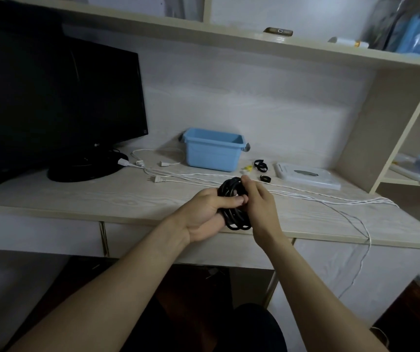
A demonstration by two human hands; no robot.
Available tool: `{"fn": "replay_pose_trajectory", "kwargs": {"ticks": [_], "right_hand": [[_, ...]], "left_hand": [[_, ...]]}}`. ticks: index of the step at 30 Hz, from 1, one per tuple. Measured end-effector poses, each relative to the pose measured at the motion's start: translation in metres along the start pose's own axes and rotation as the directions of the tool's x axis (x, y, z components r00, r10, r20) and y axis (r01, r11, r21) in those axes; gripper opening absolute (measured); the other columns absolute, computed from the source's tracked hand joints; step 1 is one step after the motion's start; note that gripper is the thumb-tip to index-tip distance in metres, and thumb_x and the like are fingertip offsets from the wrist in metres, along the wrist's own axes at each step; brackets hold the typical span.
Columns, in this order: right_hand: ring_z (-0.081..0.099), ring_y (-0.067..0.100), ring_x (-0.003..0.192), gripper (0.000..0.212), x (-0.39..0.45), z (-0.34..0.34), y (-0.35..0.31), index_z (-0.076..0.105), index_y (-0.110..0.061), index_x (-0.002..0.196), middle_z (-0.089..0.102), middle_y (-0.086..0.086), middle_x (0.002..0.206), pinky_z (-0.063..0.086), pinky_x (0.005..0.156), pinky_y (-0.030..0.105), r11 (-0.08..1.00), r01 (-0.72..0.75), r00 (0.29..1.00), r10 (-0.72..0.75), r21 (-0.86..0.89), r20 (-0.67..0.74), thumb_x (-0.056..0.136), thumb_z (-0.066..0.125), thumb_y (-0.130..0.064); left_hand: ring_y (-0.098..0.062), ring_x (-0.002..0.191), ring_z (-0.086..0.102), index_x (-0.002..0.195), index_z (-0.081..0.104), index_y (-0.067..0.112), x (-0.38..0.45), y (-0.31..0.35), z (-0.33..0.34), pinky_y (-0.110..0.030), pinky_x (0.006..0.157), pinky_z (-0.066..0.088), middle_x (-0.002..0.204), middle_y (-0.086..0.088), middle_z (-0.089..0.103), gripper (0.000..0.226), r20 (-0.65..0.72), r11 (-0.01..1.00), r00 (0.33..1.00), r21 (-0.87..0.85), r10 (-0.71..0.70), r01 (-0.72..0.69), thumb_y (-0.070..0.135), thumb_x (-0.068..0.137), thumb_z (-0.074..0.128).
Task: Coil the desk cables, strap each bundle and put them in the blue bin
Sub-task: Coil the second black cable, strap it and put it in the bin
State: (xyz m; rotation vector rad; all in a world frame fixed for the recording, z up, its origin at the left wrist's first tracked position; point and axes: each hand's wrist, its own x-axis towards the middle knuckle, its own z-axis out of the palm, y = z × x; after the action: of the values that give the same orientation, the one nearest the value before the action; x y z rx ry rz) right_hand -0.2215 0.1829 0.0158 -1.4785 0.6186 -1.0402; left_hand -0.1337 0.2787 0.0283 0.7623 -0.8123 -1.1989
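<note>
A: While the black cable coil (234,204) is held above the front part of the bench (102,196), what is seen of the two hands?

B: The coil is gripped by the left hand (208,212), whose fingers (231,200) are curled round the middle of the bundle, thumb side up. The top of the same coil is pinched by the right hand (259,199), its fingers closed on the loops near the upper edge.

A: And where is the blue bin (214,149) placed?

B: It is set upright at the back of the bench, well behind the hands and just right of the monitor (59,102). What lies inside cannot be told from this angle.

A: Which other cables are laid out?

B: White cables (229,180) are stretched across the bench between the bin and the hands, with plugs near the monitor's foot; at the right they are draped over the bench edge. Black straps (261,165) are scattered just right of the bin, a smaller one (265,178) a little nearer the hands, and a small yellow piece (248,168) is seen beside them.

A: Anything further right?

B: A flat white box (307,175) is lying near the side panel of the shelf unit, apart from the straps
</note>
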Motion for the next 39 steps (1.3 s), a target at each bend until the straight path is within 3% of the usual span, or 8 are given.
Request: {"fn": "replay_pose_trajectory", "kwargs": {"ticks": [5, 10, 13, 19, 23, 27, 32, 39], "right_hand": [[0.05, 0.014, 0.058, 0.036, 0.006, 0.0, 0.012, 0.057, -0.011, 0.067, 0.053, 0.005, 0.061, 0.044, 0.054, 0.025, 0.997, 0.027, 1.0, -0.026, 0.073, -0.007, 0.098, 0.061, -0.03], [0.05, 0.013, 0.05, 0.028, 0.022, -0.004, 0.035, 0.063, -0.013, 0.076, 0.056, -0.005, 0.055, 0.043, 0.056, 0.03, 0.987, 0.125, 0.974, -0.102, -0.103, 0.202, 0.098, 0.061, -0.03], [0.049, 0.009, 0.043, 0.028, 0.041, -0.007, 0.037, 0.061, -0.01, 0.075, 0.054, -0.006, 0.048, 0.042, 0.05, 0.021, 0.981, 0.134, 0.953, -0.089, -0.139, 0.29, 0.101, 0.056, -0.021], [0.051, 0.008, 0.047, 0.038, 0.093, -0.019, 0.043, 0.057, -0.012, 0.066, 0.056, -0.003, 0.052, 0.043, 0.054, 0.02, 0.959, 0.199, 0.922, -0.113, -0.204, 0.369, 0.1, 0.054, -0.029], [0.058, 0.01, 0.068, 0.045, 0.12, -0.025, 0.054, 0.066, -0.004, 0.091, 0.064, 0.008, 0.073, 0.049, 0.067, 0.028, 0.924, 0.238, 0.927, -0.125, -0.298, 0.353, 0.095, 0.047, -0.045], [0.064, 0.011, 0.076, 0.023, 0.167, -0.04, 0.067, 0.066, -0.013, 0.099, 0.067, 0.002, 0.086, 0.049, 0.07, 0.024, 0.937, 0.143, 0.984, -0.1, -0.319, 0.148, 0.105, 0.047, -0.025], [0.065, 0.028, 0.107, 0.018, 0.246, -0.082, 0.088, 0.075, -0.006, 0.104, 0.073, 0.012, 0.11, 0.042, 0.086, 0.025, 0.656, 0.006, 1.0, -0.003, -0.755, 0.005, 0.092, 0.062, -0.008], [0.062, 0.032, 0.106, 0.024, 0.316, -0.091, 0.115, 0.071, -0.01, 0.115, 0.071, 0.014, 0.112, 0.035, 0.074, 0.023, 0.418, -0.067, 0.989, 0.151, -0.906, -0.003, 0.093, 0.061, -0.011]], "left_hand": [[-0.021, 0.089, 0.062, 0.089, 0.064, 0.0, 0.012, -0.001, -0.016, -0.032, 0.09, 0.052, 0.087, -0.012, 0.06, 0.013, -0.005, 0.982, 0.984, -0.065, -0.176, 0.175, -0.005, 0.078, 0.059], [-0.018, 0.085, 0.064, 0.087, 0.069, 0.009, 0.025, 0.006, -0.043, -0.035, 0.09, 0.047, 0.085, -0.005, 0.065, 0.01, -0.016, 0.914, 0.921, 0.116, -0.389, 0.389, 0.018, 0.081, 0.069], [-0.018, 0.087, 0.062, 0.085, 0.069, 0.012, 0.045, 0.003, -0.055, -0.032, 0.092, 0.04, 0.081, -0.002, 0.066, 0.017, -0.005, 0.895, 0.908, 0.167, -0.419, 0.414, 0.027, 0.079, 0.075], [-0.01, 0.061, 0.058, 0.089, 0.053, 0.008, 0.086, -0.029, -0.056, -0.02, 0.062, 0.05, 0.064, 0.0, 0.057, 0.017, -0.033, 0.97, 0.975, -0.112, -0.221, 0.217, 0.025, 0.089, 0.055], [-0.009, 0.052, 0.041, 0.082, 0.048, 0.013, 0.113, -0.034, -0.06, -0.017, 0.049, 0.039, 0.06, 0.003, 0.04, 0.024, -0.135, 0.988, 0.979, -0.002, -0.153, 0.154, 0.027, 0.102, 0.048], [-0.005, 0.044, 0.026, 0.074, 0.044, 0.013, 0.15, -0.025, -0.068, -0.016, 0.041, 0.025, 0.054, 0.006, 0.027, 0.031, -0.311, 0.989, 0.949, 0.145, 0.057, -0.012, 0.023, 0.103, 0.047], [-0.01, 0.049, 0.014, 0.073, 0.039, 0.016, 0.192, -0.004, -0.1, -0.03, 0.049, 0.013, 0.065, -0.004, 0.014, 0.035, -0.307, 0.908, 0.906, 0.387, 0.293, -0.162, 0.032, 0.103, 0.044], [-0.013, 0.044, 0.018, 0.069, 0.039, -0.005, 0.224, -0.005, -0.139, -0.031, 0.048, 0.011, 0.054, -0.002, 0.022, 0.049, -0.322, 0.874, 0.864, 0.426, 0.388, -0.234, 0.03, 0.103, 0.046]]}}
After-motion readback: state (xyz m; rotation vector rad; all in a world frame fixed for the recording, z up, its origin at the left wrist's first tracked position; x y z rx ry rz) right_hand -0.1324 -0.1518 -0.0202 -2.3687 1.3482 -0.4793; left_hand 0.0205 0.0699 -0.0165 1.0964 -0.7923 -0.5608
